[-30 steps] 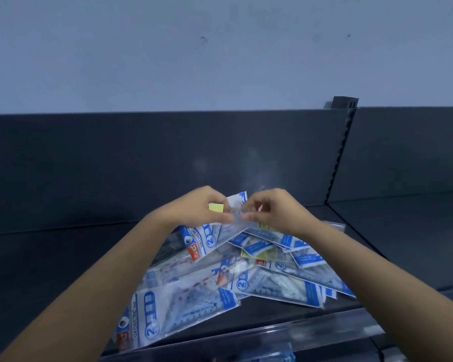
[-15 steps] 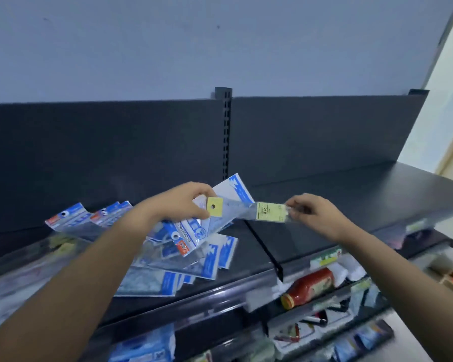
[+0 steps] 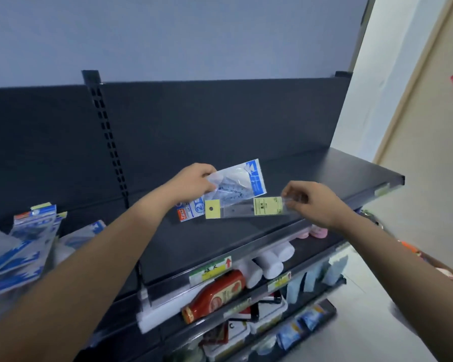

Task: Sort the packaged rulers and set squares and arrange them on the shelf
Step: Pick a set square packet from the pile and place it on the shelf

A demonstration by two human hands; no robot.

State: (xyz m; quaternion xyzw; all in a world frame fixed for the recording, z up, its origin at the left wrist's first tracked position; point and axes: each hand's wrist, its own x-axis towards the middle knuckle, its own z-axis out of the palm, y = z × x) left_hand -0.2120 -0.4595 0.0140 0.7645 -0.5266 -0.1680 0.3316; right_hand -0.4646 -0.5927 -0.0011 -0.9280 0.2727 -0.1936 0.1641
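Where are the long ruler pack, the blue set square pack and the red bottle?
ruler pack (image 3: 237, 210), head view, clear sleeve between its yellow labels.
set square pack (image 3: 234, 185), head view, clear middle of the bag.
red bottle (image 3: 217, 293), head view, middle of its body.

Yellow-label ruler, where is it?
In the head view's middle, the right hand holds the ruler over the top shelf, just below the left hand's blue packet.

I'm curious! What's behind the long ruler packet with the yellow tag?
Behind the ruler packet is the set-square packet, held by the left hand, and below both lies the dark shelf. The yellow tag hides part of that packet's lower edge.
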